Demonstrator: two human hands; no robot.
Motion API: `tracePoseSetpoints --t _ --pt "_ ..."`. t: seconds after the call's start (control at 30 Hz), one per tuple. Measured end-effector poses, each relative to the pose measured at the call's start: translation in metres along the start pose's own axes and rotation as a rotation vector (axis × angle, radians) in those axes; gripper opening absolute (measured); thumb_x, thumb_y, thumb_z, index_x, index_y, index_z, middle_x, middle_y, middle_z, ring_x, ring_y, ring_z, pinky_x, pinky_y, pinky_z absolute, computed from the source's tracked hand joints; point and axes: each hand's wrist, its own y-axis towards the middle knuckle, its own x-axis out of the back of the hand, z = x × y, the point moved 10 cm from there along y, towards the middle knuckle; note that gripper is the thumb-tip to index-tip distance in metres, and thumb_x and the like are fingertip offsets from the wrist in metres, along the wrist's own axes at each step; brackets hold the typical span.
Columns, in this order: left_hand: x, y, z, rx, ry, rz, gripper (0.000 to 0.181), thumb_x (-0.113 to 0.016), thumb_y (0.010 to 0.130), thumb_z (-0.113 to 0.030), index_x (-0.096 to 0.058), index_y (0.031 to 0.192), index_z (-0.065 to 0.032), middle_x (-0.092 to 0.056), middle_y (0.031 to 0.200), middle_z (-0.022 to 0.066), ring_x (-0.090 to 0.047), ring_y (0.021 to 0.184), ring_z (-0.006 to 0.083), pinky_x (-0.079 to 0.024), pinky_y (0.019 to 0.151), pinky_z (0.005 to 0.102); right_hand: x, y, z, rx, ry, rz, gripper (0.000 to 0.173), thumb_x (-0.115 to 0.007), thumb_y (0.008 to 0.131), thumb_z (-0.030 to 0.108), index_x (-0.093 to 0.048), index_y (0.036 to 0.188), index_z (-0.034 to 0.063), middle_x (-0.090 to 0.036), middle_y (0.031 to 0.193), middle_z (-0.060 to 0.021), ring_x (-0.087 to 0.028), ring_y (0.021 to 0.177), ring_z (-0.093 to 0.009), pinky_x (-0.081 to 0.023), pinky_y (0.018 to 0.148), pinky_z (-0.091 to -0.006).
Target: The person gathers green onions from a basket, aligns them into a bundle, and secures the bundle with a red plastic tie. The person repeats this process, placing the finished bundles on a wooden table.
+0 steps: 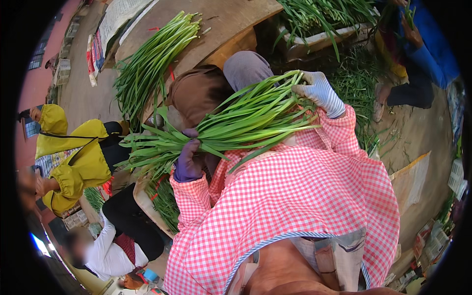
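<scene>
A large bunch of long green leafy stalks, like garlic chives (247, 118), lies across in front of my chest. My left hand (190, 153), in a purple glove, grips its leafy end. Near the pale stem ends, my right hand (319, 90), in a striped grey-white glove, pinches some stalks between thumb and fingers. Several lower stalks fan out separately below it. Beyond, another bundle of green stalks (156, 62) rests on a wooden board (236, 22), its pale ends pointing up and right. A red tie (171, 72) shows beside that bundle.
A white-rimmed container (324, 42) holds more stalks; leaf trimmings (354, 86) cover the floor at right. Another container (143, 199) with greens stands by my left elbow. A person in blue (429, 59) works at right; people in yellow (75, 155) and white (107, 250) are at left.
</scene>
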Motion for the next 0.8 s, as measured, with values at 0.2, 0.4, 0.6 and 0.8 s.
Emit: tracePoseSetpoints --t 0.2,0.4,0.6,0.8 --pt "0.015 0.014 0.009 -0.048 -0.056 -0.130 0.023 -0.048 0.074 0.000 -0.050 0.096 -0.0032 -0.051 0.095 0.0059 -0.053 0.086 0.0182 -0.044 0.080 0.0306 0.012 -0.001 -0.021 0.003 0.430 -0.191 0.028 -0.060 0.083 0.019 -0.061 0.102 -0.0022 -0.062 0.078 -0.0032 -0.056 0.064 -0.007 -0.045 0.056 -0.0189" --pt "-0.021 0.032 0.000 -0.028 -0.014 0.025 0.018 -0.049 0.073 0.001 -0.051 0.090 -0.0035 -0.047 0.095 0.0050 -0.048 0.095 0.0184 -0.038 0.088 0.0308 0.058 -0.017 0.012 0.148 0.328 -0.376 0.025 -0.057 0.086 0.021 -0.064 0.094 -0.0016 -0.063 0.074 -0.0057 -0.056 0.059 -0.009 -0.045 0.052 -0.0200" --pt "-0.046 0.038 -0.018 -0.116 0.008 0.104 0.018 -0.048 0.070 0.004 -0.050 0.087 -0.0025 -0.047 0.094 0.0051 -0.046 0.097 0.0196 -0.036 0.089 0.0319 0.112 -0.044 -0.011 0.138 0.307 -0.538 0.027 -0.057 0.087 0.027 -0.065 0.085 0.0006 -0.054 0.062 0.0017 -0.038 0.045 -0.001 -0.028 0.040 -0.0160" --pt "-0.013 0.052 -0.018 -0.176 0.108 0.052 0.018 -0.043 0.070 0.004 -0.043 0.086 -0.0051 -0.047 0.083 0.0061 -0.049 0.080 0.0193 -0.042 0.076 0.0302 0.196 -0.085 -0.044 0.037 -0.041 -0.648 0.020 -0.056 0.086 0.014 -0.063 0.095 -0.0024 -0.052 0.062 0.0028 -0.040 0.048 -0.002 -0.032 0.044 -0.0177"
